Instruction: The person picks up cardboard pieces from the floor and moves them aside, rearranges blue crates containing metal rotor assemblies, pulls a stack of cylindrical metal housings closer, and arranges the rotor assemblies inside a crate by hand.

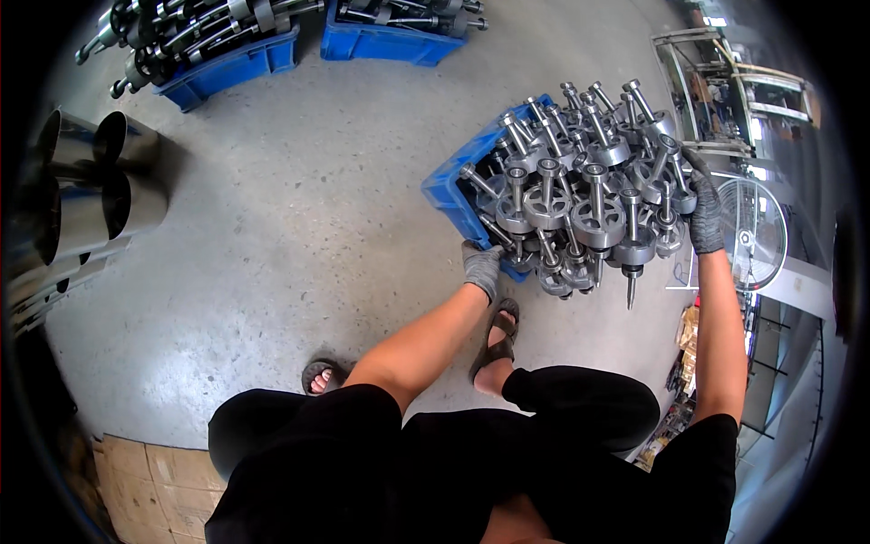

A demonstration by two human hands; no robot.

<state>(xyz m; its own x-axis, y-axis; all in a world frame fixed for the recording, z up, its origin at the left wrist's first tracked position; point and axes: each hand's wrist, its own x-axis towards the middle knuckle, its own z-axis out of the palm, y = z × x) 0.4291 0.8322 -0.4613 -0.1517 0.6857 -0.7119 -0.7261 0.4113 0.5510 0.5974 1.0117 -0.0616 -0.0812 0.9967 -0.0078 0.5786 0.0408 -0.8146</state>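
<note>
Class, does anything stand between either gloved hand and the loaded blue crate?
Nothing visible separates the left hand from the blue crate; it meets the near corner. Beside the right hand, piled metal parts hide the crate's wall, so contact there cannot be told.

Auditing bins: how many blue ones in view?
3. One bin, piled with metal parts, between the left hand and right hand; a second bin top left; a third bin top, left of center. Others may be hidden.
</note>
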